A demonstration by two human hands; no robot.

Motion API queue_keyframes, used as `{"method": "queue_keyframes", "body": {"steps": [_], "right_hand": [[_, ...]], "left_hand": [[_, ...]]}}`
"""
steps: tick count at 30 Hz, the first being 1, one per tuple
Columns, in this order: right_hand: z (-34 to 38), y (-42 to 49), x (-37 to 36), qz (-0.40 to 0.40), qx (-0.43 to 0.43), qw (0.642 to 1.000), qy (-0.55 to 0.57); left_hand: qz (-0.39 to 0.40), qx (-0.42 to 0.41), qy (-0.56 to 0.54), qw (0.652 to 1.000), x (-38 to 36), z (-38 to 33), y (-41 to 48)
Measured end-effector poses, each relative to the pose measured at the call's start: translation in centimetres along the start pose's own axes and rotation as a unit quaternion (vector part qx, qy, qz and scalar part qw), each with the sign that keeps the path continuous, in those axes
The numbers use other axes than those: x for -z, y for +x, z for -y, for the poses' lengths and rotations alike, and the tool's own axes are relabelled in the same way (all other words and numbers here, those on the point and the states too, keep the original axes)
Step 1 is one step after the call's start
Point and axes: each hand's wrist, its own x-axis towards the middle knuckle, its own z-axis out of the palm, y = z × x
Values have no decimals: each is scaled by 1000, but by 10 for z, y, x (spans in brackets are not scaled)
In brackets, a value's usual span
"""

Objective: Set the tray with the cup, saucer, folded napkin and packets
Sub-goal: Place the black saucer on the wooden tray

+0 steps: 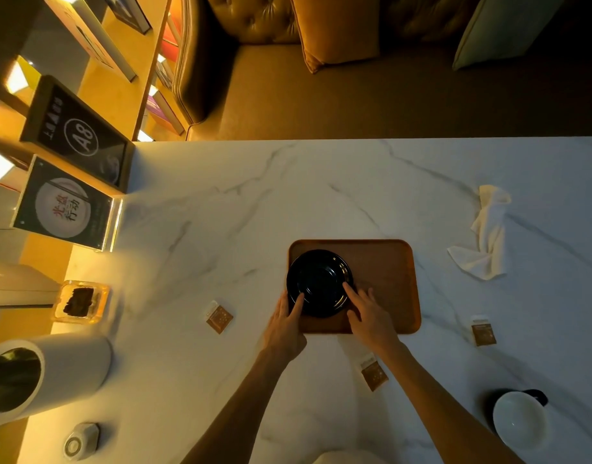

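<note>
Left hand (pixel 284 329) and right hand (pixel 371 319), grips spread, touch the black saucer (pixel 321 279) on the tray (pixel 388 279); a sign (pixel 77 135) reads "A8".

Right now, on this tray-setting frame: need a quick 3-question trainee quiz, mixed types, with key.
1. True or false: the cup stands on the table, off the tray.
2. Multiple choice: how many packets lie on the table, off the tray? A) one B) three C) five
3. Fill in: fingers of the left hand and the right hand both touch the black ____.

Key: 1 true; 2 B; 3 saucer.
</note>
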Motion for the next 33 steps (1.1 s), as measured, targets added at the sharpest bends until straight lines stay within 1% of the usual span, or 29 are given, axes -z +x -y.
{"method": "queue_keyframes", "body": {"steps": [6,17,27,33], "right_hand": [[2,0,2,0,-7,1000,4],[0,2,3,5,-4,1000,26],[0,2,5,6,1,999,32],[0,1,8,10,0,999,32]], "left_hand": [[10,-2,5,1000,4,-1,3],[4,-1,-4,1000,2,1,4],[-9,-23,-32,999,7,1,-2],[-4,-32,-36,999,9,4,-1]]}}
